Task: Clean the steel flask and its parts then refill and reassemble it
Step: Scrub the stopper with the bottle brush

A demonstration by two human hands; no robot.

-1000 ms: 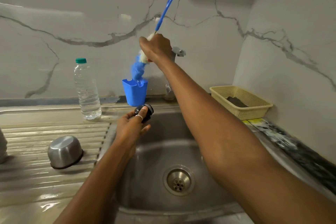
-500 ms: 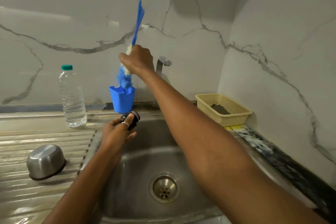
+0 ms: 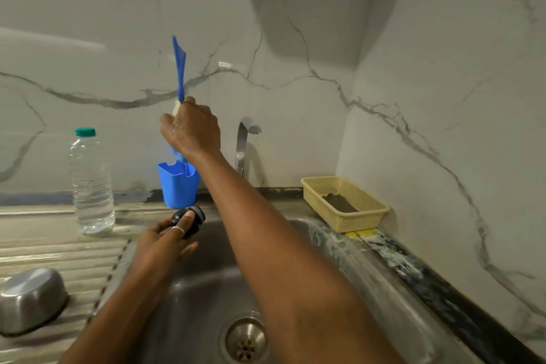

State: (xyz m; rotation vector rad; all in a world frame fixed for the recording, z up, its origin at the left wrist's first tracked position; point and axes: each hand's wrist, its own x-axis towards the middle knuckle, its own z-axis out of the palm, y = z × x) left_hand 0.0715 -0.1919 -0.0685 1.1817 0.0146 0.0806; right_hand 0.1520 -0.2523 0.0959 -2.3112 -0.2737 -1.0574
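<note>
Gripping the bottle brush (image 3: 179, 68) in the right hand (image 3: 192, 127), fingers wrapped round its bristles; held near upright, tip straight above, perhaps inside, the blue cup (image 3: 177, 189) at the back edge of the sink (image 3: 334, 257). Pinching the black flask cap (image 3: 192, 216) in the left hand (image 3: 159, 242), just nearside.

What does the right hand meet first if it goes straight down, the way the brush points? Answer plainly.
The blue cup below: the brush, gripped by the right hand, has its bristle end at the cup's rim, so it would probably drop inside. Depth is unclear.
</note>
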